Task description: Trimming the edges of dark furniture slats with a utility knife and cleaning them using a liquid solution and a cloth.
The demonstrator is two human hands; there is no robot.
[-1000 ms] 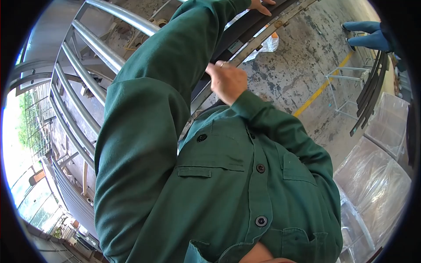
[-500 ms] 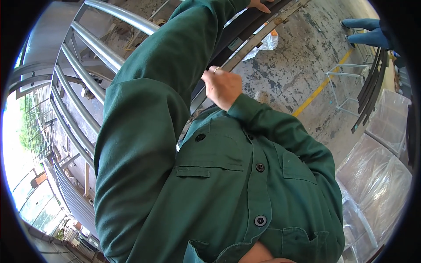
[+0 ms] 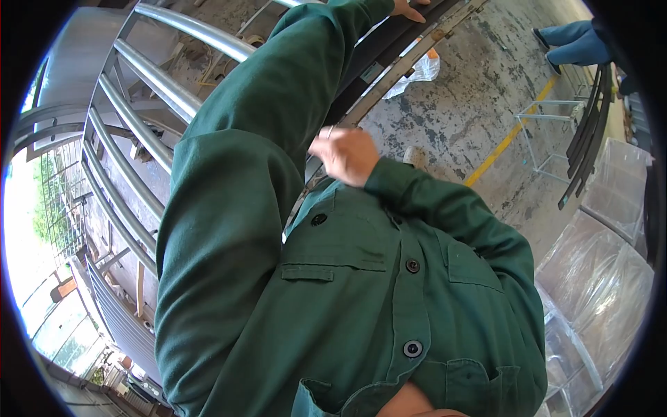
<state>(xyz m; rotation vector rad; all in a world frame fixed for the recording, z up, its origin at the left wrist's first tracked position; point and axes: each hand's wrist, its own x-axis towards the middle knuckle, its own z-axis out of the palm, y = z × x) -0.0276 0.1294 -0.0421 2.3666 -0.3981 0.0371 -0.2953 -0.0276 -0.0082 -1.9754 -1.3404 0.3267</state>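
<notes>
The left hand [image 3: 408, 8] rests flat, fingers spread, on the long dark curved metal strip [image 3: 389, 52] at the far end. The right hand [image 3: 344, 154] is curled around the strip's near end. Risk: with only a flat palm at one end, the strip may slide or twist and pinch fingers. Count: one strip in hand; about five curved silver tubes [image 3: 149, 83]; one white plastic bag [image 3: 415, 73] on the concrete floor [image 3: 472, 111].

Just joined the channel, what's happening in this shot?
A person in a green work jacket leans over long dark curved strips on a rack. The left hand rests flat on the strips far out; the right hand is closed on the near end of one. Silver rails run alongside; another person's legs stand nearby.
</notes>
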